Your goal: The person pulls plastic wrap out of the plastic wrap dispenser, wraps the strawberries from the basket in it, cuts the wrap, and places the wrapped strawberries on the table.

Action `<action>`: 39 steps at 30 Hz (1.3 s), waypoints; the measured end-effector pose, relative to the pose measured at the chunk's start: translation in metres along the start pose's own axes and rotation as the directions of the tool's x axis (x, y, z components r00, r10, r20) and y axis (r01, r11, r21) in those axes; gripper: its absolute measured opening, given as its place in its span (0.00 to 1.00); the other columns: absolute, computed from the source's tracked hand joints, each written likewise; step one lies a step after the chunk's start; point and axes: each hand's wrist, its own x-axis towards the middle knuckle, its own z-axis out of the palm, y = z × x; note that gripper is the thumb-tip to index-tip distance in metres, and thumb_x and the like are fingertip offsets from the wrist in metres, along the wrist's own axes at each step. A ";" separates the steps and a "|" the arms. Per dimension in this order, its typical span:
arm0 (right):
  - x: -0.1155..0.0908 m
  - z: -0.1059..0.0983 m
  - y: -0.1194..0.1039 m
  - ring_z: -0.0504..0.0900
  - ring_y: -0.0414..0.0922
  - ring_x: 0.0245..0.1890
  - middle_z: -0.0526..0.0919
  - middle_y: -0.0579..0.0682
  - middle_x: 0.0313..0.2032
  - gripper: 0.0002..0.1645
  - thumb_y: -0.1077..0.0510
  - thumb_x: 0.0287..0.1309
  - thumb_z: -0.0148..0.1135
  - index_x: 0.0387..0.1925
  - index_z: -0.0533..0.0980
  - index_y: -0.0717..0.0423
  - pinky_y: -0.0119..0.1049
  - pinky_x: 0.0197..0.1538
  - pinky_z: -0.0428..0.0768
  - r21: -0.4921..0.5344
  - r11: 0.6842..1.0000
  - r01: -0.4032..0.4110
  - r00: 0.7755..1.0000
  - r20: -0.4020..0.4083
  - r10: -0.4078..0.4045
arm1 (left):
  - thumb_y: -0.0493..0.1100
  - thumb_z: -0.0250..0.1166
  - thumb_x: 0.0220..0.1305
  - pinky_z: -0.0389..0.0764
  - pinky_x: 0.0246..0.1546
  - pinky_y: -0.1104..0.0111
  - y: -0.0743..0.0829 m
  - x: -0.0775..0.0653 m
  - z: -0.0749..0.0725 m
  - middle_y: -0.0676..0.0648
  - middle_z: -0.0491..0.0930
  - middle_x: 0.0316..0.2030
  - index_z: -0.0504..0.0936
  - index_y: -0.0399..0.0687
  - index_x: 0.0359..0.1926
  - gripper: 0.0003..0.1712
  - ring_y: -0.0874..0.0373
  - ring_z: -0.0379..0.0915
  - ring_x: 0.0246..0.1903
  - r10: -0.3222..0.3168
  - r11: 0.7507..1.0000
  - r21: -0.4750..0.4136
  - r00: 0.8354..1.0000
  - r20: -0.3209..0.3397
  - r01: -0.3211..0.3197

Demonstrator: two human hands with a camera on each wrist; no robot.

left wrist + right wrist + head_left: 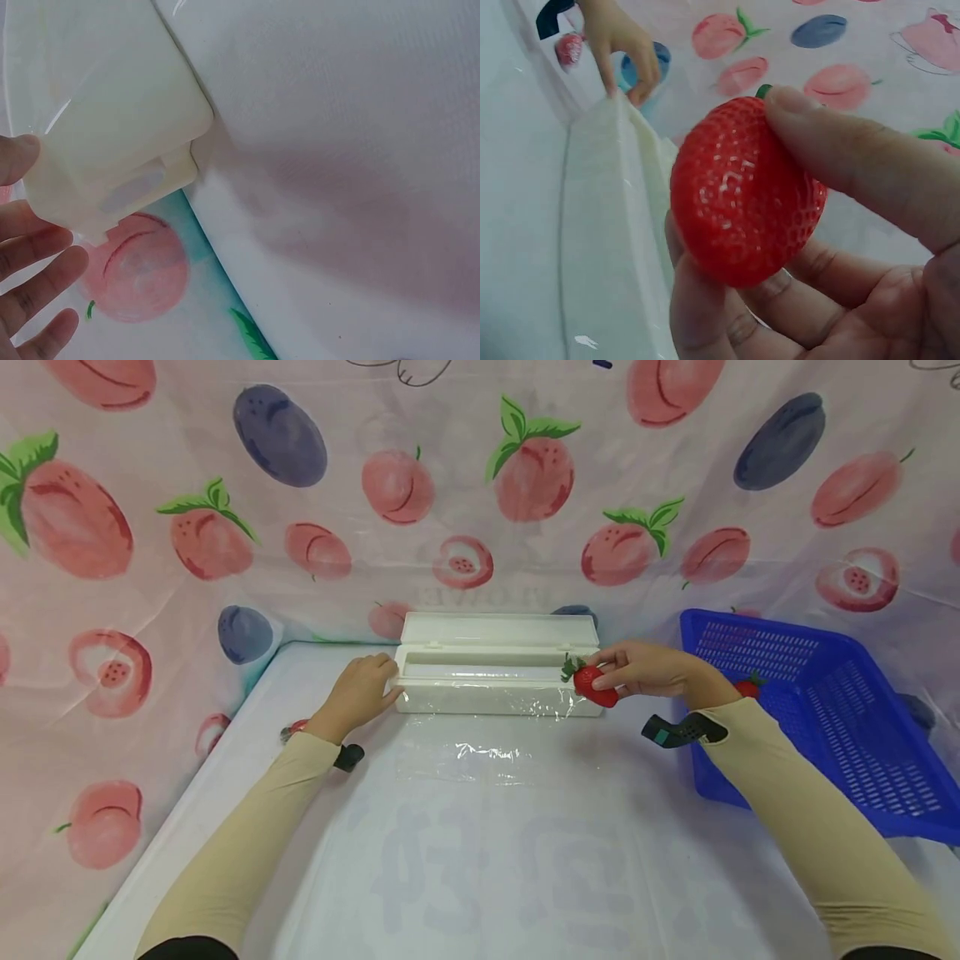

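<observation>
A white cling film box (495,697) stands at the back of the table with its lid (498,629) raised. Clear film (480,752) hangs over its front and lies on the table. My left hand (360,687) grips the box's left end, thumb on one side and fingers on the other, as the left wrist view shows. Near the box's right end, my right hand (645,670) pinches a red strawberry (742,195) between thumb and fingers, its green leaves pointing left. The strawberry is in front of the box's right end in the head view.
A blue plastic basket (821,639) stands at the right, with another strawberry (748,685) in it, partly hidden by my right wrist. A small red strawberry-like thing (297,727) lies behind my left wrist. A fruit-print cloth (450,468) hangs behind the white table (480,877).
</observation>
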 end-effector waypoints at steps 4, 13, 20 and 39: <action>0.017 0.015 0.008 0.78 0.42 0.42 0.80 0.45 0.40 0.16 0.63 0.59 0.57 0.49 0.71 0.63 0.31 0.42 0.81 -0.021 1.000 -0.012 1.000 -0.014 0.012 | 0.43 0.67 0.56 0.76 0.43 0.54 0.000 0.000 0.000 0.41 0.78 0.37 0.78 0.35 0.37 0.15 0.45 0.76 0.36 -0.009 1.000 -0.003 1.000 0.006 0.009; 0.044 0.039 0.027 0.78 0.42 0.42 0.80 0.45 0.40 0.27 0.63 0.60 0.57 0.57 0.66 0.75 0.32 0.45 0.80 -0.019 0.999 -0.031 0.999 0.028 0.031 | 0.44 0.66 0.57 0.76 0.45 0.53 0.001 0.000 -0.001 0.40 0.78 0.38 0.78 0.35 0.38 0.15 0.45 0.77 0.37 -0.014 1.000 -0.003 1.000 0.009 0.014; 0.058 0.053 0.039 0.77 0.42 0.42 0.80 0.46 0.42 0.28 0.62 0.60 0.57 0.58 0.67 0.74 0.32 0.46 0.80 -0.044 0.999 -0.026 0.999 0.035 0.028 | 0.43 0.66 0.57 0.76 0.46 0.54 0.002 0.000 0.000 0.41 0.78 0.38 0.78 0.35 0.39 0.15 0.45 0.77 0.37 -0.010 1.000 -0.005 1.000 0.004 0.010; 0.097 0.094 0.062 0.79 0.40 0.41 0.84 0.57 0.43 0.20 0.62 0.50 0.66 0.46 0.76 0.66 0.32 0.47 0.79 -0.213 0.977 0.002 0.992 -0.125 -0.030 | 0.43 0.66 0.56 0.76 0.45 0.53 0.001 -0.001 0.000 0.40 0.78 0.38 0.78 0.34 0.38 0.15 0.45 0.77 0.37 -0.003 1.000 -0.001 1.000 -0.015 0.003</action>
